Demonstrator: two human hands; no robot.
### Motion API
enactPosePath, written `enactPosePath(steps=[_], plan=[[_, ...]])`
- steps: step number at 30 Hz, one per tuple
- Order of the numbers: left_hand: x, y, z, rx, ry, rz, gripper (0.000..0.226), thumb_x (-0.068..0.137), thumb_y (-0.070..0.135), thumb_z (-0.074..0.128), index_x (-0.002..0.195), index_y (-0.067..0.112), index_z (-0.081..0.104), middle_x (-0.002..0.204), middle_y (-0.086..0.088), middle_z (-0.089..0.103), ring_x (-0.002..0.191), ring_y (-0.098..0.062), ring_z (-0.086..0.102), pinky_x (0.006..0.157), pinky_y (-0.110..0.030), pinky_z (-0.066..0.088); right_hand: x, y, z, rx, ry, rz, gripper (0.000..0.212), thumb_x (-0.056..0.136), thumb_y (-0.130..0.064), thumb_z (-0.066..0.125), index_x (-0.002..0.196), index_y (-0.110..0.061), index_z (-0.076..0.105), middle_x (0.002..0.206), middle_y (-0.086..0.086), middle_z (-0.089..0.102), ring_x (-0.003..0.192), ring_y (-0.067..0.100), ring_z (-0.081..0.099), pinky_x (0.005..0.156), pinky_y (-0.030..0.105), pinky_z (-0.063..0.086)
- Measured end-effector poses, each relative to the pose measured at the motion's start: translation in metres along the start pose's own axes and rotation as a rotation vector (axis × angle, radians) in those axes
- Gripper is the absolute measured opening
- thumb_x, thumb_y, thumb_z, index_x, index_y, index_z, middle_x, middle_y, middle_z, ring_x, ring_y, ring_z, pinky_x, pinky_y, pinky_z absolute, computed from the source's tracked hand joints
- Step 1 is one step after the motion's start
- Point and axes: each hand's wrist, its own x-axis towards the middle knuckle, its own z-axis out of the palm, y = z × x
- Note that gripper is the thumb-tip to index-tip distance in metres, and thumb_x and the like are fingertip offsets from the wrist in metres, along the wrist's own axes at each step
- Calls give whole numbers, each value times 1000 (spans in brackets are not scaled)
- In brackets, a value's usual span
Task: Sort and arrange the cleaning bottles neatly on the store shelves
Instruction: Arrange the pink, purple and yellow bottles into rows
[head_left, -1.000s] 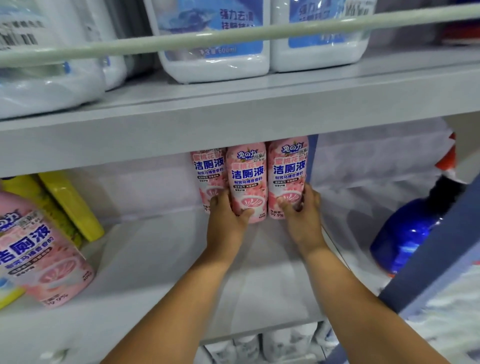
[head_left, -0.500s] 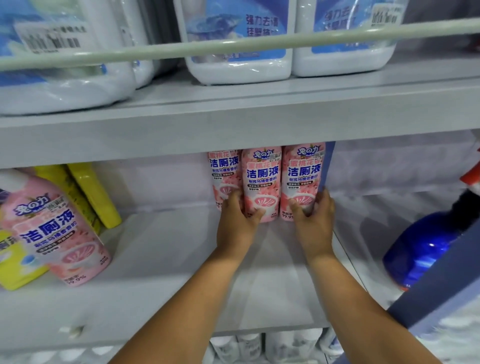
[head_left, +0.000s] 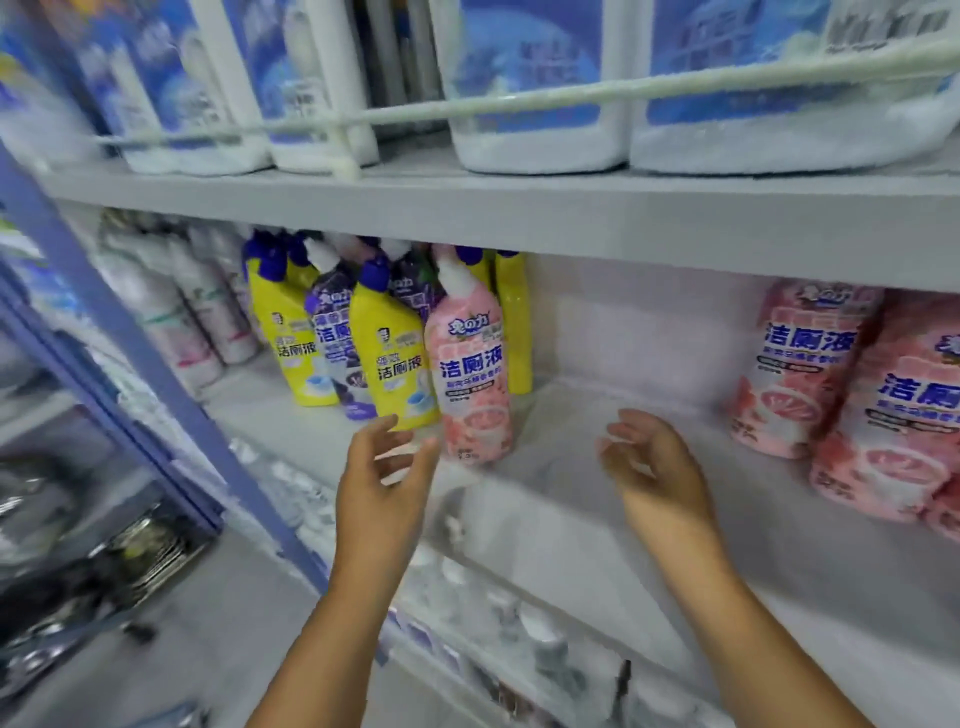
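Both hands hover empty before a shelf of toilet-cleaner bottles.

Your left hand (head_left: 382, 470) and right hand (head_left: 652, 467) are apart, fingers loose; grip the stray pink bottle (head_left: 474, 371) low (it stands among yellow ones) and carry it to the pink group (head_left: 852, 395).

One head-worn wide-angle view, close in, faces forward and down across the grey shelf (head_left: 571, 499), angled leftward.

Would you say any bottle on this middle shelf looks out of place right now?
Yes: one pink bottle stands among the yellow bottles and purple bottles on the left, apart from the pink group on the right. Both the left hand and right hand are empty.
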Motion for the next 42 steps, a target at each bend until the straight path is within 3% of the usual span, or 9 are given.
enactPosePath(steps=[4,7,10,17,25,30,38,40,42], plan=[[52,-21,-48,-32,62,-3,29,90,32,75,112,39,58,114,12,68,88,9,66,71,-13,52,9,-15,60,-62,-142,41,49,88,-13,76,126,-31,52,116,-8,63,103,9,63,79,13,45],[88,-37,-69,-39,22,5,30,91,28,75,115,36,59,112,15,67,88,13,64,67,-4,48,17,-25,102,-59,-159,24,55,83,-7,80,114,-41,51,112,-21,61,101,-1,61,79,11,47],[120,-56,-81,-54,-40,44,26,92,23,74,107,39,59,113,14,68,92,10,65,68,-1,45,25,-25,134,-47,-177,8,69,81,2,80,130,-36,49,119,-17,67,105,-3,66,86,17,54],[154,-82,-60,-53,-255,99,38,89,14,77,120,30,62,116,11,70,101,1,67,87,-17,54,27,-24,164,-83,49,106,58,66,-11,88,112,-32,60,103,-12,77,95,10,74,86,39,60],[168,-87,-29,90,-276,205,46,82,42,79,123,30,62,112,5,68,95,-17,71,80,-45,61,17,-25,162,-125,189,108,56,71,-3,86,114,-27,59,97,-16,75,82,-8,70,66,12,53],[159,-77,-19,273,-156,275,46,82,48,77,120,25,64,111,-6,60,97,-34,63,69,-41,51,21,-26,122,-185,331,91,66,72,-6,87,122,-27,49,103,-14,72,85,-8,68,79,23,56],[155,-71,-9,-46,-372,158,36,85,32,78,111,41,55,94,21,73,87,-1,70,75,-29,56,37,-17,57,-242,409,45,63,77,-10,85,124,-29,49,109,-8,73,100,15,72,91,54,59],[151,-67,-5,-75,-434,143,38,83,28,80,102,49,55,91,33,70,84,9,68,72,-15,54,45,-14,54,-244,414,30,64,79,-11,83,129,-25,47,110,-8,72,101,14,71,94,53,58],[146,-67,-2,-109,-487,108,36,81,35,78,106,51,56,96,31,72,89,6,70,78,-20,56,56,-8,48,-254,421,38,65,79,-13,84,131,-21,46,110,-9,71,101,11,71,94,48,57]])
